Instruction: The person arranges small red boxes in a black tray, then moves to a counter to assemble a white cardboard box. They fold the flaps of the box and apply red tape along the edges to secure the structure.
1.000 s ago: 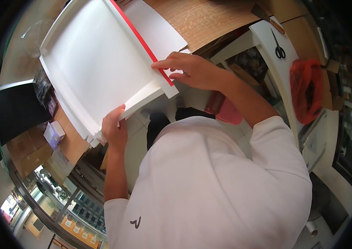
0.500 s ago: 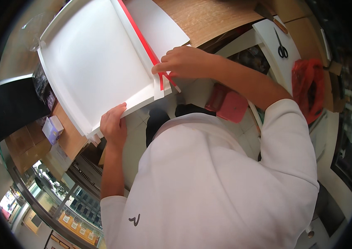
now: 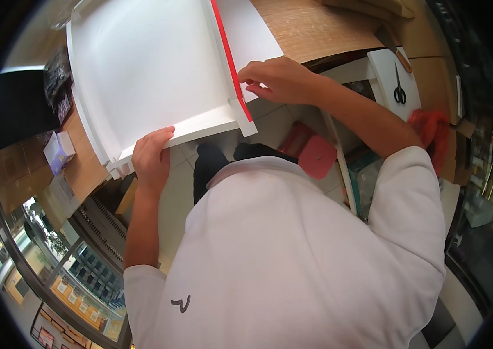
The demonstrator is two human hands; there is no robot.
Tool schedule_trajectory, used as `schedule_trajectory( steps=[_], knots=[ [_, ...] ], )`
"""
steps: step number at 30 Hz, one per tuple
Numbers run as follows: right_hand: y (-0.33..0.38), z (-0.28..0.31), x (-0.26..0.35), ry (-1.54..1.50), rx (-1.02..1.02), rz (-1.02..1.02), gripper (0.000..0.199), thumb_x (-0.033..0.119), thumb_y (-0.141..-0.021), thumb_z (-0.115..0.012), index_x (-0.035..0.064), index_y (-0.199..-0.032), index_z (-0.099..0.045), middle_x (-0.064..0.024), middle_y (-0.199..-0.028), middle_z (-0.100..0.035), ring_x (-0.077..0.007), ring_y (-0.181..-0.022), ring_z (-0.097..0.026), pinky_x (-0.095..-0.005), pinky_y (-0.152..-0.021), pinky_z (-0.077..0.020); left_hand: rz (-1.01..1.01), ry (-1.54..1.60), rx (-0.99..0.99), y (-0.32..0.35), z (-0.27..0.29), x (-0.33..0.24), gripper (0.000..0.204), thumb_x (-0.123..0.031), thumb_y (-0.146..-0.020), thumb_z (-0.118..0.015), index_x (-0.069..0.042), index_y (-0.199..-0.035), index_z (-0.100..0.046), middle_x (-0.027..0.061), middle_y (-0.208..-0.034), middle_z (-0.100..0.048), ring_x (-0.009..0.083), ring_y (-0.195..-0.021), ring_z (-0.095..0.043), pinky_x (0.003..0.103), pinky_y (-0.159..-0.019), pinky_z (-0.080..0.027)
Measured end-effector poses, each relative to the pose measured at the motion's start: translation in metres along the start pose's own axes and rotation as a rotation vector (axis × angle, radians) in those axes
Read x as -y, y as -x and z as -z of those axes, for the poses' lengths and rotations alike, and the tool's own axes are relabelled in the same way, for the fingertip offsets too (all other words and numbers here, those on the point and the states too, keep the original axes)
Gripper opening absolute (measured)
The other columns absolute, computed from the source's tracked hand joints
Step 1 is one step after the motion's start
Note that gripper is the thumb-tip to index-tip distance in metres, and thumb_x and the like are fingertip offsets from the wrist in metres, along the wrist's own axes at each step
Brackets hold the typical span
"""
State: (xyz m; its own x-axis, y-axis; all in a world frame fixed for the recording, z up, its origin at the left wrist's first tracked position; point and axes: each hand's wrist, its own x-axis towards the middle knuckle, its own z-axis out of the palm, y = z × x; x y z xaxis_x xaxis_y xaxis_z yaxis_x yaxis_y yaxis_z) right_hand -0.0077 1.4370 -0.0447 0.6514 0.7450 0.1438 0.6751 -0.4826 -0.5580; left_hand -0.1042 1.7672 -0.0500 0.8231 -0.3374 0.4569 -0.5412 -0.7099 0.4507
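Note:
A large shallow white tray (image 3: pixel 147 64) with raised walls lies in front of me, its near wall angled toward my body. My left hand (image 3: pixel 152 160) grips that near wall close to its left corner, fingers over the rim and thumb outside. A narrow red strip (image 3: pixel 227 49) runs flat along the tray's right wall down to the near right corner, where a white flap (image 3: pixel 247 127) sticks out. Beside the strip is my right hand (image 3: pixel 275 80), fingers bent and thumb apart from them. Its fingertips are at the strip's outer edge, and nothing shows between them.
A wooden table (image 3: pixel 310 26) carries a white sheet (image 3: pixel 252 35) beyond the tray. To the right, black scissors (image 3: pixel 399 93) rest on a white board near a wooden-handled blade (image 3: pixel 400 58). A red bag (image 3: pixel 429 131), a pink stool-like object (image 3: pixel 317 157) and a tissue box (image 3: pixel 59 152) stand around.
The red strip's near end, earlier loose and folded under my right fingers, now lies straight along the wall. My right hand has come off it slightly to the right. My left hand keeps its grip.

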Motion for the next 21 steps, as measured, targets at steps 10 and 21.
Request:
schedule_trajectory(
  steps=[10,21],
  knots=[
    [-0.003,0.009,0.010,0.037,-0.080,0.219,0.038,0.008,-0.081,-0.072,0.0159,-0.117,-0.064,-0.0043,-0.088,-0.069,-0.0221,-0.077,-0.068,-0.0315,-0.066,-0.0547,-0.012,0.038,-0.012,0.000,0.005,0.003,0.022,0.008,-0.077,-0.067,-0.007,-0.092,-0.064,0.0057,-0.098,-0.073,0.0221,-0.087,-0.069,0.030,-0.072,-0.051],
    [0.017,-0.005,0.019,-0.418,-0.177,-0.076,0.020,0.007,-0.088,-0.066,0.0088,-0.108,-0.061,-0.0056,-0.095,-0.068,-0.0183,-0.084,-0.067,-0.0306,-0.076,-0.0528,0.001,0.052,-0.027,0.004,0.004,-0.002,0.025,0.009,-0.077,-0.066,-0.007,-0.095,-0.064,0.0071,-0.100,-0.073,0.0235,-0.089,-0.069,0.032,-0.075,-0.052]
  ],
)
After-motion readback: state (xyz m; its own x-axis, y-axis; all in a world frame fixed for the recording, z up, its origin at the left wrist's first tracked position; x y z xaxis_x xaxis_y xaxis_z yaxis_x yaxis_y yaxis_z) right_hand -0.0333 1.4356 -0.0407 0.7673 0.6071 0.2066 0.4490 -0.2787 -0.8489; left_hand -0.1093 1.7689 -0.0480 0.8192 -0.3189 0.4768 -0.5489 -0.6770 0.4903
